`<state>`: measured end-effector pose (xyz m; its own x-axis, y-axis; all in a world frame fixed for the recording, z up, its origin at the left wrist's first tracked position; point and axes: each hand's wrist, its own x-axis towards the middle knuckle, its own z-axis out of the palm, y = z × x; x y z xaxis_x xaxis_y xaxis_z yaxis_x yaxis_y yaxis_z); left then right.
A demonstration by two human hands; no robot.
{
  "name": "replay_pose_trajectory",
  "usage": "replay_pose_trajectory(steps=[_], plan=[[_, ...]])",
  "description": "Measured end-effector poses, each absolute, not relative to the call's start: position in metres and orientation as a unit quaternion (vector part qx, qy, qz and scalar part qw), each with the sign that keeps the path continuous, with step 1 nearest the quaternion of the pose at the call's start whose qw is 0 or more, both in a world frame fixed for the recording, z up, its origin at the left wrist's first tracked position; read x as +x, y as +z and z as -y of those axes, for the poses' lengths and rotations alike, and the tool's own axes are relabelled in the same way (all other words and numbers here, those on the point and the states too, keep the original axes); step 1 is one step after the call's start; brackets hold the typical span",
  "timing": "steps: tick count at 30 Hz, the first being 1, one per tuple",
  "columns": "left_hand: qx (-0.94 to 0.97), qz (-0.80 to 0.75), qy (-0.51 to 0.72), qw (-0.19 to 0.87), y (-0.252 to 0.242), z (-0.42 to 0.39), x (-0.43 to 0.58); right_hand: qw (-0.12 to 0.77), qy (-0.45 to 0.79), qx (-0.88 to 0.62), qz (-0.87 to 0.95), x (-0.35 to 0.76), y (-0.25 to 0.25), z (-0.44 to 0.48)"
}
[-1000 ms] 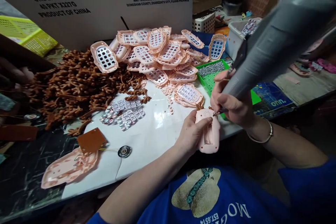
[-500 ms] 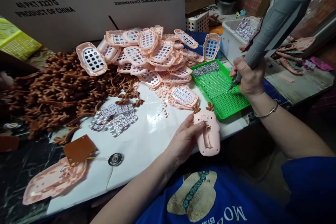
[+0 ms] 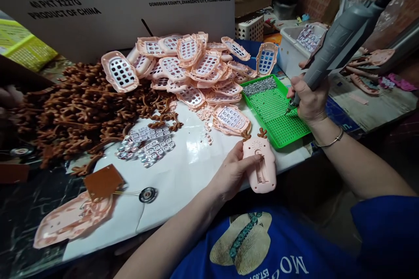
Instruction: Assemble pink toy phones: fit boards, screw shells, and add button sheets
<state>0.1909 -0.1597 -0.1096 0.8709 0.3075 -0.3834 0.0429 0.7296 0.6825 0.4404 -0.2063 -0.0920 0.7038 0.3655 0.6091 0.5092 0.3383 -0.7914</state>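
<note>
My left hand (image 3: 234, 169) grips a pink toy phone (image 3: 266, 174) with brown antlers at its top, its back turned up and the battery recess uncovered. The thumb presses on that back, near the recess. In my right hand (image 3: 310, 98) is a grey electric screwdriver (image 3: 338, 45), its tip slanting down over a green perforated tray (image 3: 284, 133). Small screws (image 3: 261, 86) are heaped at the tray's far end. Whether a screw sits on the tip is too small to tell.
Pink phone shells (image 3: 196, 65) are piled at the back, beside a heap of brown antler parts (image 3: 81, 109). Silvery keypads (image 3: 149, 144) lie in front. At the left, a shell half (image 3: 73, 222) has a brown circuit board (image 3: 104, 182) and a wired speaker (image 3: 148, 195). A carton (image 3: 124, 8) stands behind.
The view has shifted slightly, so the table's things appear a little further right. My left thumb has slid a bit across the toy phone's back. The screwdriver stays over the tray.
</note>
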Motion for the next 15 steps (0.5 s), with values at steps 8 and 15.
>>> replay_pose_trajectory(steps=[8, 15], plan=[[0.374, -0.239, 0.082, 0.893, -0.115, 0.16, 0.192, 0.774, 0.009, -0.506, 0.38, 0.398, -0.047, 0.215], [0.379, -0.218, 0.099, 0.894, -0.116, 0.162, 0.192, 0.792, 0.184, -0.425, 0.397, 0.315, -0.025, 0.216]])
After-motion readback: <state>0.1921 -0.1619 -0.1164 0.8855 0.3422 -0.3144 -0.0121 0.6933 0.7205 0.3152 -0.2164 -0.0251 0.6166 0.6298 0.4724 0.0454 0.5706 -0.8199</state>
